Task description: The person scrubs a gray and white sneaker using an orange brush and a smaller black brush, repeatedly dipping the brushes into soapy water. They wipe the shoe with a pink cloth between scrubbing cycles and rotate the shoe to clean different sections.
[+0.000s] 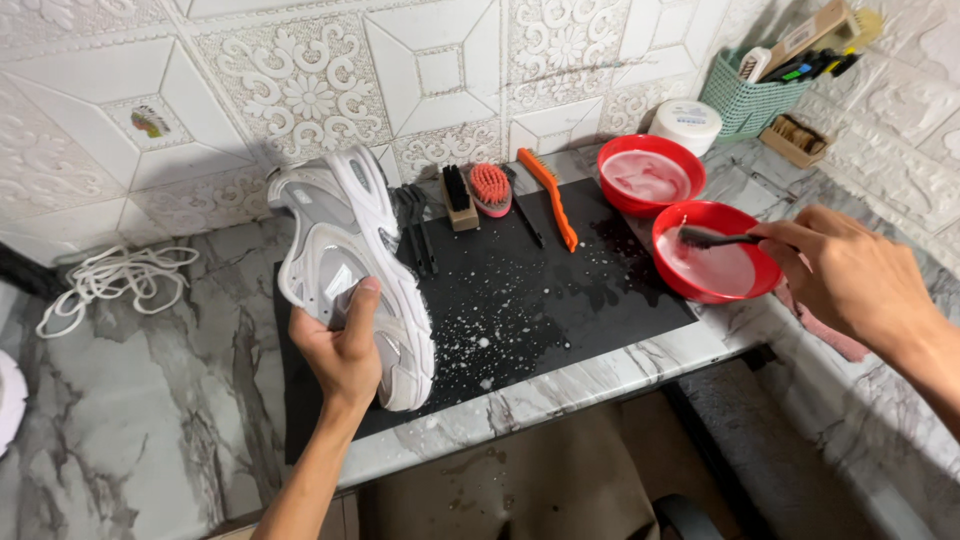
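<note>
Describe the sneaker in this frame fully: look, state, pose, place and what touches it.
The sneaker is white and light grey, with mesh-like panels, glossy overlays and a thick white sole. Its laces look removed. The left hand grips it from below, thumb on the side, holding it tilted above the black mat, one end up toward the tiled wall. Foam flecks dot the mat beside it. Nothing else touches it.

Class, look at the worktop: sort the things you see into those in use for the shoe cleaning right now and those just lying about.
In use:
left hand
grey-white shoe
right hand
dark brush
near red bowl
black mat

Lying about:
white laces
orange brush
far red bowl
white tub
green basket
</note>
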